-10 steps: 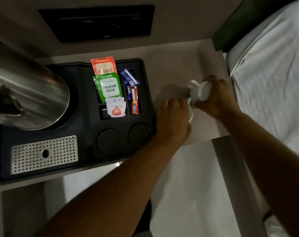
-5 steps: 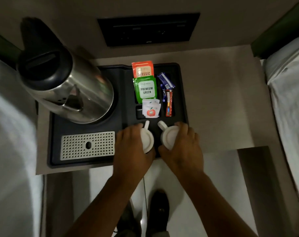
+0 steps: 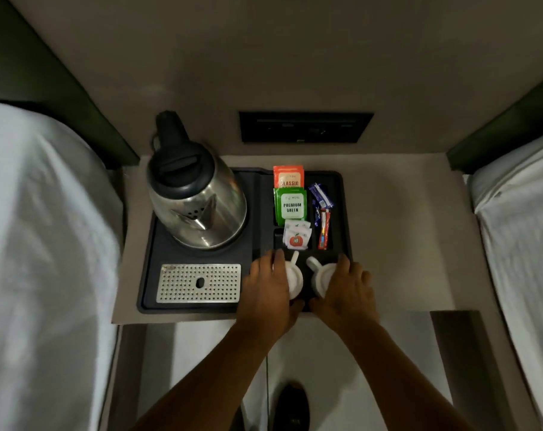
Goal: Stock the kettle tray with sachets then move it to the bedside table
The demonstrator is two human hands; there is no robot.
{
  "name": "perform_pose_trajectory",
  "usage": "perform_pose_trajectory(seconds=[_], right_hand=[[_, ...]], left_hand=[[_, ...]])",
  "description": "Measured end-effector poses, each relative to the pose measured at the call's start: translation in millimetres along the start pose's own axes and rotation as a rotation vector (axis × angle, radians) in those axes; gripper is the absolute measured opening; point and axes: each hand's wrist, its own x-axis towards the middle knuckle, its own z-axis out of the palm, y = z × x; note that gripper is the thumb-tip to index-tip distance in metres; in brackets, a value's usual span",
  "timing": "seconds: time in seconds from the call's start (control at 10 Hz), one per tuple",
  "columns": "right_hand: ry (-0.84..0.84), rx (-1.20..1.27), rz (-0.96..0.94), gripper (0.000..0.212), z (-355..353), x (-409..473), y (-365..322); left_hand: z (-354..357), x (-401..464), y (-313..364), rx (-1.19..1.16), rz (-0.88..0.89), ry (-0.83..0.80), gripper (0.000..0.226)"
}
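Note:
The black kettle tray (image 3: 257, 213) lies on the bedside table (image 3: 397, 231). A steel kettle (image 3: 198, 200) stands at its back left. In its compartments sit an orange sachet (image 3: 288, 176), a green sachet (image 3: 290, 206), small white sachets (image 3: 296, 235), blue sachets (image 3: 320, 195) and a red stick (image 3: 324, 229). Two upturned white cups rest at the tray's front right. My left hand (image 3: 268, 290) grips the left cup (image 3: 295, 276). My right hand (image 3: 346, 290) grips the right cup (image 3: 321, 273).
A perforated metal drip plate (image 3: 199, 283) fills the tray's front left. White-sheeted beds flank the table, the left bed (image 3: 43, 259) and the right bed (image 3: 522, 231). A dark switch panel (image 3: 306, 126) is on the wall behind. My shoe (image 3: 292, 405) shows on the floor below.
A second ago both hands held the cups on the table right of the tray; they carried them to the tray's front right rounds. Since half a second ago the hands stay on the cups.

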Motion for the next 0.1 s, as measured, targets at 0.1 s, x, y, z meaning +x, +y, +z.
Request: perform_pose_trajectory(seconds=[0.1], right_hand=[[0.020,0.016,-0.046,0.114,-28.3,-16.0,-7.5]], left_hand=[[-31.4,-13.1,3.3,0.011,0.015,0.019,0.106]])
